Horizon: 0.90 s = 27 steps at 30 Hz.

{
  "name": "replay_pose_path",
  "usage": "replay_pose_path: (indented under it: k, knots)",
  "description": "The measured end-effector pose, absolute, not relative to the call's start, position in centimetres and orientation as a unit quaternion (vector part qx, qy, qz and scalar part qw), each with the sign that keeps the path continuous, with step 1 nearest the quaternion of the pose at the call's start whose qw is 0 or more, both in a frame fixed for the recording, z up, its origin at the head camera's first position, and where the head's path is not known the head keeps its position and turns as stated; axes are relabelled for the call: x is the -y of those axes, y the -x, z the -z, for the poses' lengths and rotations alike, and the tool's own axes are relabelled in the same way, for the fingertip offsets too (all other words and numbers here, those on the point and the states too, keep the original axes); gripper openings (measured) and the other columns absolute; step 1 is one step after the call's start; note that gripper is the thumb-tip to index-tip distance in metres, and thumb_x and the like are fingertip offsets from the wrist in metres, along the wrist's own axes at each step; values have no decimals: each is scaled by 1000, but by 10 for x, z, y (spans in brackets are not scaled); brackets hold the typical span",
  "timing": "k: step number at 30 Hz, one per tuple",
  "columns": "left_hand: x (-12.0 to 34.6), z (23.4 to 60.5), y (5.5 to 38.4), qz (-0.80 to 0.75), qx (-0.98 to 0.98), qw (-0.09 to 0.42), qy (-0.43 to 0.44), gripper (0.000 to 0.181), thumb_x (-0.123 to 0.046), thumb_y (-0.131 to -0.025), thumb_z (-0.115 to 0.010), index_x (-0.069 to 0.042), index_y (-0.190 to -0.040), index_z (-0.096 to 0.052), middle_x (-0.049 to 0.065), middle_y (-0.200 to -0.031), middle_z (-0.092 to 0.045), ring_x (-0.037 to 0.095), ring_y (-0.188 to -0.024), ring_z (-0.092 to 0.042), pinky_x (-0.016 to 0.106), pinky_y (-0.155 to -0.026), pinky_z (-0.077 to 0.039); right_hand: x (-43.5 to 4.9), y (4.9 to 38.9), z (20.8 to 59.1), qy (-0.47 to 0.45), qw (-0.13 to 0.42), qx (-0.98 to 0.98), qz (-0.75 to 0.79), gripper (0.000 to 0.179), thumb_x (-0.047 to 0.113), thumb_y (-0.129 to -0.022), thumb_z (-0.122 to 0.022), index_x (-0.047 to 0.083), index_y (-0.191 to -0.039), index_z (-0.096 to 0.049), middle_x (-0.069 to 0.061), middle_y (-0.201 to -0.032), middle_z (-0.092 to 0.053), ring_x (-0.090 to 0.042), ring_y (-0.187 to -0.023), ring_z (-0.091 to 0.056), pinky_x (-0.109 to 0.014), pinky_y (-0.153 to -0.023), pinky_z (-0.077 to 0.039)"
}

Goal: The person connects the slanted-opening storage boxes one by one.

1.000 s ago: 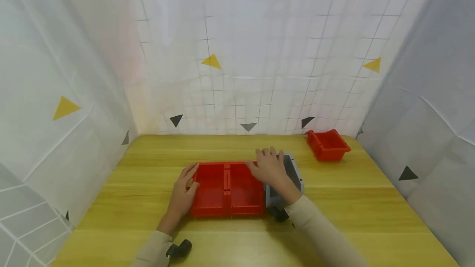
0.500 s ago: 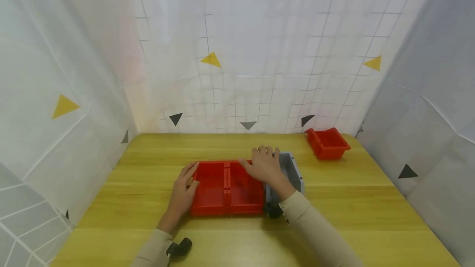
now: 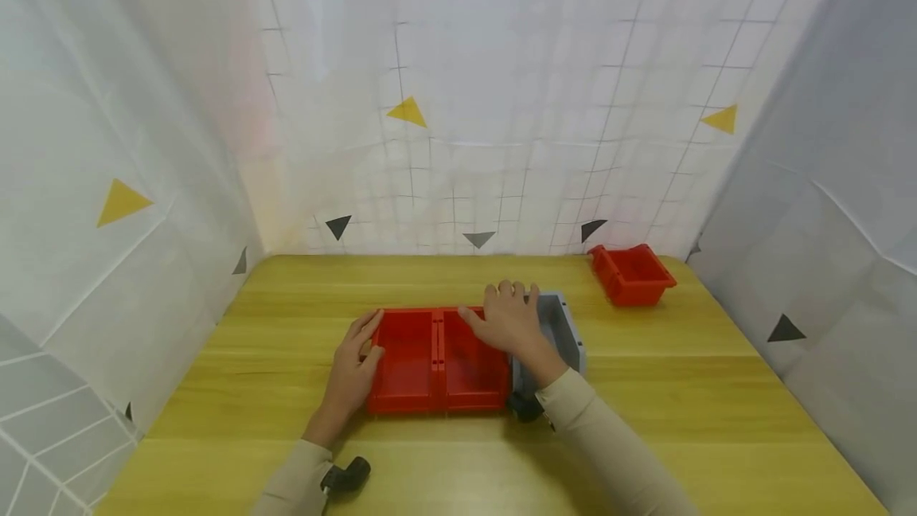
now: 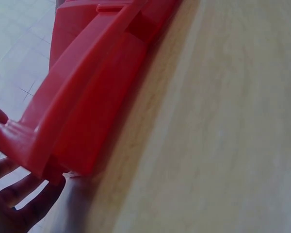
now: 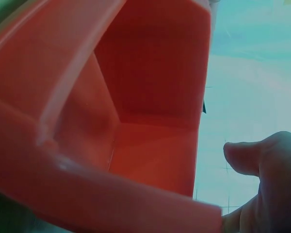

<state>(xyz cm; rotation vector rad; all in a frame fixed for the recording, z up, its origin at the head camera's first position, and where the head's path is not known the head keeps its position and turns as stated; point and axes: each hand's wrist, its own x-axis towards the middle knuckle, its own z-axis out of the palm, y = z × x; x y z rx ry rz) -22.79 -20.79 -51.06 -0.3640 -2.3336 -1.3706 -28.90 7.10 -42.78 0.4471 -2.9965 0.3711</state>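
Two red plastic bins, the left one (image 3: 404, 357) and the middle one (image 3: 469, 369), stand side by side with their rims meeting. A grey bin (image 3: 557, 325) adjoins them on the right. My left hand (image 3: 349, 369) grips the left bin's outer rim; the left wrist view has its fingers (image 4: 26, 191) under the red flange. My right hand (image 3: 512, 329) lies over the border between the middle and grey bins, thumb stretched out over the middle one. In the right wrist view that thumb (image 5: 252, 155) stands apart from the red wall (image 5: 155, 73).
Another red bin (image 3: 636, 285) stands by itself at the back right of the wooden table (image 3: 680, 404). White sheeting (image 3: 458, 86) with yellow and dark triangles walls in the back and sides. Black wrist devices (image 3: 347, 474) are worn at the sleeves.
My right hand has shifted slightly left, its thumb moving out over the middle red bin. My left hand keeps its place at the left bin. The view has tilted slightly.
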Motion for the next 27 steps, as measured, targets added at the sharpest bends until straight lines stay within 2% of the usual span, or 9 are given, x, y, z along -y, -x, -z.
replay_pose_path:
  k: [12, 27]
  knots:
    - [208, 510, 228, 498, 835, 199, 125, 60, 3, -98, -54, -12, -156, -50, 6, -158, -44, 30, -139, -48, 52, -92, -54, -69, 291, 433, -142, 43, 982, -114, 76, 60, -101, -52, -5, -141, -56, -29, -146, -47, -50, -138, -34, -72, -114, -7]
    - [209, 510, 229, 495, 837, 195, 125, 60, 3, -98, -53, -11, -156, -49, 4, -159, -43, 29, -140, -47, 48, -91, -55, -69, 289, 431, -145, 50, 981, -116, 73, 58, -101, -55, -5, -137, -58, -28, -143, -48, -49, -136, -36, -72, -114, -10]
